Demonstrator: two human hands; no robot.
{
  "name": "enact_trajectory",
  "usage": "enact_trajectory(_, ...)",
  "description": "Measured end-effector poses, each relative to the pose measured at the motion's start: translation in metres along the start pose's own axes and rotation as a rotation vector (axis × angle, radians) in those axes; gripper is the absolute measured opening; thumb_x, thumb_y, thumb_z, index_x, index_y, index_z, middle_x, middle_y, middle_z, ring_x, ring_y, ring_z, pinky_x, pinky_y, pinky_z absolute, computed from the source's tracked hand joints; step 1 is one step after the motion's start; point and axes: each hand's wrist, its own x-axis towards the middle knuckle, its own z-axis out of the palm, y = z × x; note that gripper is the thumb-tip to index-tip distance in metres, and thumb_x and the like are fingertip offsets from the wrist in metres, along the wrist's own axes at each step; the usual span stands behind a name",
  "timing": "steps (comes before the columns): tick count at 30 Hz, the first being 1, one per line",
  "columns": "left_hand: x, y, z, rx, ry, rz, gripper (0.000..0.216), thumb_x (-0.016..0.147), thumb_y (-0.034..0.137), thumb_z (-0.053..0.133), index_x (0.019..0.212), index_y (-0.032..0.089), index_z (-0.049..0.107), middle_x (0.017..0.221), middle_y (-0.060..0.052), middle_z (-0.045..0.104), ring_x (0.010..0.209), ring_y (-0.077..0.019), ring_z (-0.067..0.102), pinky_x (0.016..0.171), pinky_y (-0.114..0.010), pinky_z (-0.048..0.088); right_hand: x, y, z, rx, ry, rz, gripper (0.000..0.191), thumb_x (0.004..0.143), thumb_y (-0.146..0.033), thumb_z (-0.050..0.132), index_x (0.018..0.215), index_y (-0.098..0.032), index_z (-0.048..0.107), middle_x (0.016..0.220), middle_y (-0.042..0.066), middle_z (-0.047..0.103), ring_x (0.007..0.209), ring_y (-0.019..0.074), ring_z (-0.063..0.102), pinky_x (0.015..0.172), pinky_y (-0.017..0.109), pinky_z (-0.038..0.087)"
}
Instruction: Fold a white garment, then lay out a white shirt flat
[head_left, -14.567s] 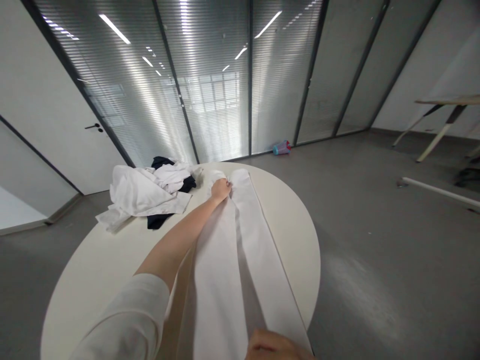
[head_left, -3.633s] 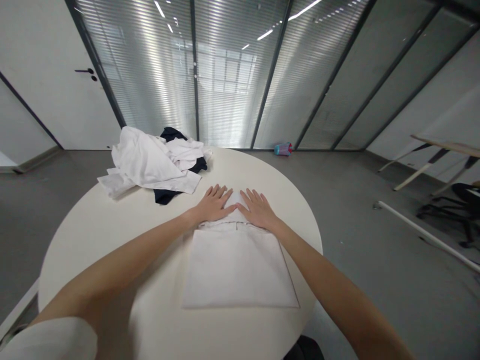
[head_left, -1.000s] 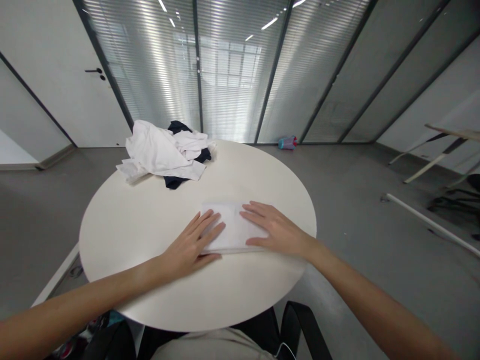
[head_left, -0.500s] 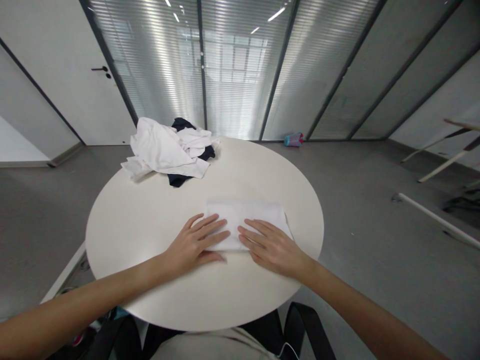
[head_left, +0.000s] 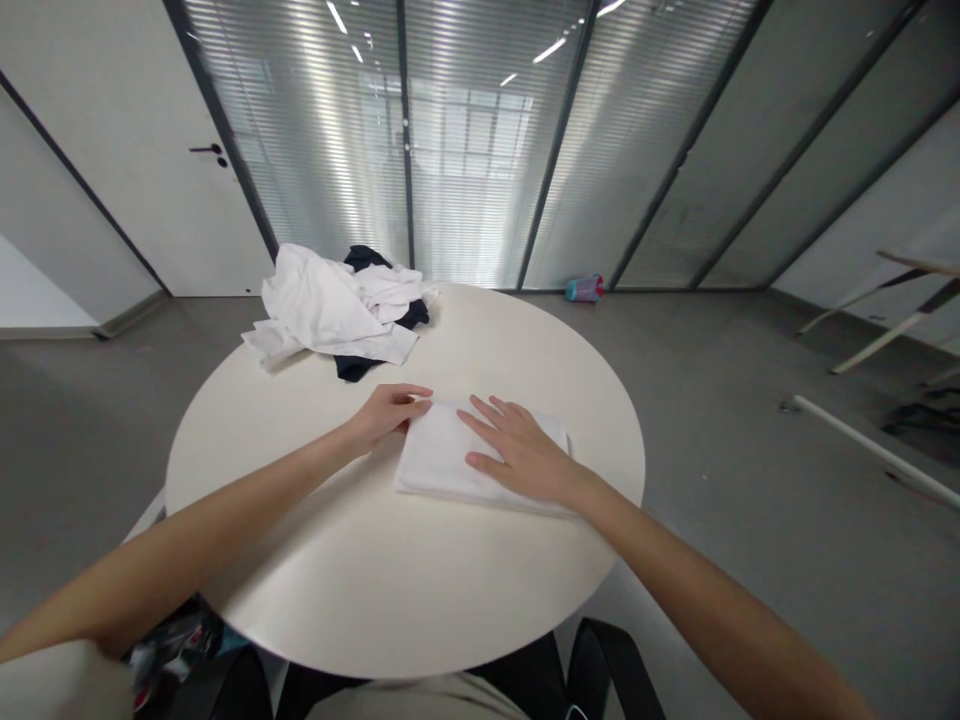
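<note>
At the near edge of the round white bench [head_left: 390, 590], two bare forearms are stretched over the top towards a folded white cloth [head_left: 439, 460], which is laid a little right of the bench's middle. The cloth is held down by the right hand [head_left: 517, 455], whose fingers [head_left: 480, 408] are spread wide and laid flat on its upper layer. Its far left corner appears to be pinched by the left hand [head_left: 386, 412], the fingers [head_left: 416, 404] drawn narrow around the edge. The step in hand is judged to be the squaring and smoothing of a finished fold. For any further fold or lift, the flat palm would have to be raised and both sides gripped evenly, so that the layers are kept aligned. A heap of white and dark garments [head_left: 337, 310] is seen at the bench's far left edge, well apart from the cloth. Beyond it, a small bottle [head_left: 583, 289] is left lying on the grey floor before the glass partition [head_left: 465, 150].
</note>
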Motion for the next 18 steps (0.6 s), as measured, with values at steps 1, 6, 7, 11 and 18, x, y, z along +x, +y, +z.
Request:
enact_trajectory(1, 0.002, -0.005, 0.001, -0.017, 0.011, 0.016, 0.069, 0.053, 0.045, 0.093, 0.109, 0.009, 0.073, 0.072, -0.003, 0.066, 0.064, -0.0149, 0.060, 0.057, -0.027, 0.047, -0.001, 0.000, 0.005, -0.022, 0.002, 0.002, 0.071, 0.101, -0.067, 0.028, 0.158, -0.026, 0.033, 0.165, 0.011, 0.025, 0.150, 0.0368, 0.028, 0.119, 0.057, 0.027)
enact_trajectory(6, 0.009, -0.024, -0.001, 0.126, 0.038, 0.173, 0.059, 0.070, 0.047, 0.083, 0.113, 0.008, 0.074, 0.075, -0.005, 0.065, 0.059, -0.0144, 0.058, 0.055, -0.029, 0.049, -0.006, -0.002, 0.017, -0.094, 0.051, -0.004, 0.070, 0.101, -0.066, 0.028, 0.159, -0.025, 0.031, 0.166, 0.012, 0.020, 0.151, 0.0380, 0.024, 0.120, 0.060, 0.024)
enact_trajectory(7, 0.010, -0.023, -0.003, 0.218, 0.057, 0.226, 0.054, 0.073, 0.047, 0.080, 0.112, 0.009, 0.074, 0.079, -0.006, 0.066, 0.060, -0.0141, 0.058, 0.057, -0.030, 0.051, -0.007, -0.002, 0.018, -0.100, 0.057, -0.003, 0.070, 0.101, -0.065, 0.029, 0.159, -0.025, 0.032, 0.166, 0.013, 0.020, 0.151, 0.0380, 0.024, 0.120, 0.060, 0.024)
enact_trajectory(11, 0.005, -0.007, 0.003, 0.685, 0.202, 0.574, 0.032, 0.085, 0.040, 0.068, 0.107, 0.018, 0.075, 0.111, -0.010, 0.062, 0.083, -0.0184, 0.066, 0.082, -0.038, 0.058, -0.004, -0.002, 0.019, -0.094, 0.056, 0.007, 0.071, 0.101, -0.065, 0.029, 0.159, -0.023, 0.031, 0.166, 0.013, 0.021, 0.151, 0.0381, 0.024, 0.120, 0.060, 0.025)
enact_trajectory(18, -0.018, -0.018, 0.044, 1.184, -0.128, 0.854, 0.065, 0.102, 0.053, 0.040, 0.153, 0.011, 0.039, 0.155, -0.019, 0.042, 0.150, -0.0347, 0.028, 0.121, -0.055, 0.025, -0.007, 0.001, 0.025, -0.111, 0.107, 0.081, 0.086, 0.097, -0.070, 0.034, 0.157, -0.008, 0.032, 0.162, 0.020, 0.028, 0.151, 0.0343, 0.025, 0.122, 0.055, 0.025)
